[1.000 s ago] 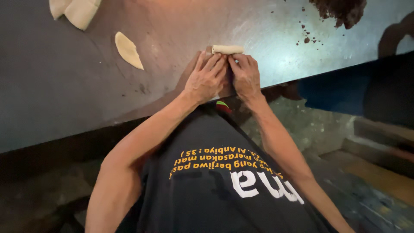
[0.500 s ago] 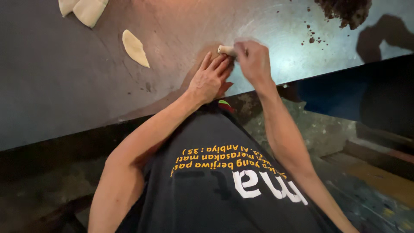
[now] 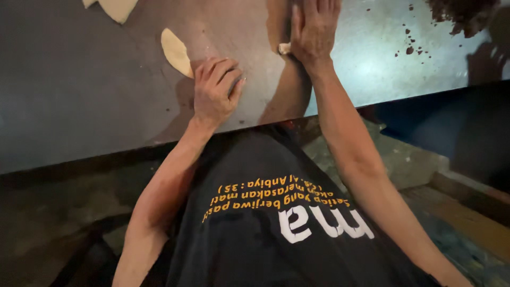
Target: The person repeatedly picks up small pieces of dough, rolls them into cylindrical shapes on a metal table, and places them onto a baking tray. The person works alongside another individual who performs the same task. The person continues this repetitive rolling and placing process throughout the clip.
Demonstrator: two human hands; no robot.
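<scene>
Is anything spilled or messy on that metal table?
Yes. Dark crumbs lie scattered across the metal table at upper right, trailing from a dark heap by the far edge. Nothing else looks askew.

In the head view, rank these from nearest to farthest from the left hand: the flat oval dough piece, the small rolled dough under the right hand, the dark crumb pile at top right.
1. Flat oval dough piece: touching the left hand, at its upper left.
2. Rolled dough: to the right, under the right hand.
3. Dark crumb pile: far right corner of the table.
</scene>
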